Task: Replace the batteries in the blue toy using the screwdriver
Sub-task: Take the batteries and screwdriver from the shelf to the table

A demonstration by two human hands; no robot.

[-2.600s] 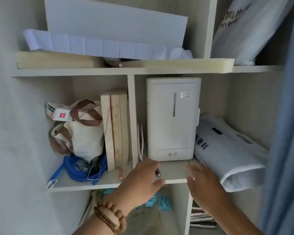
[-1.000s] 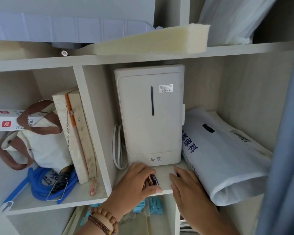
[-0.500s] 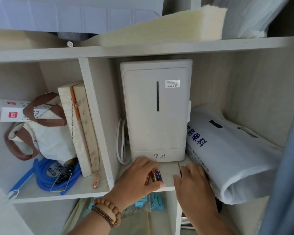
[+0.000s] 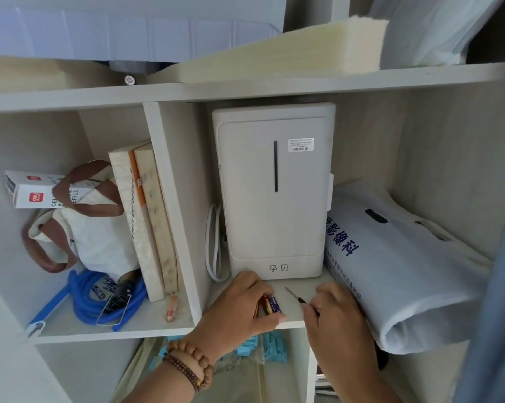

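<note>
My left hand point(image 4: 242, 303) rests on the shelf board point(image 4: 292, 324) and closes around small batteries point(image 4: 270, 305), one purple-blue, one red and gold. My right hand point(image 4: 335, 312) sits beside it, fingers pinched on a thin screwdriver point(image 4: 293, 295) whose metal tip points up-left over the shelf. Both hands are just in front of a tall white appliance point(image 4: 274, 193). The blue toy is not visible.
A white printed bag point(image 4: 396, 266) lies right of the appliance. Left of the divider point(image 4: 172, 205) are boards, a canvas bag point(image 4: 91, 231), a white box point(image 4: 33, 190), a blue hose point(image 4: 82, 298) and loose batteries. Foam sits on the upper shelf; blue pieces point(image 4: 271, 347) lie below.
My left hand has closed on the batteries on the shelf. My right hand has taken up the screwdriver, its tip now raised. The camera has moved closer.
</note>
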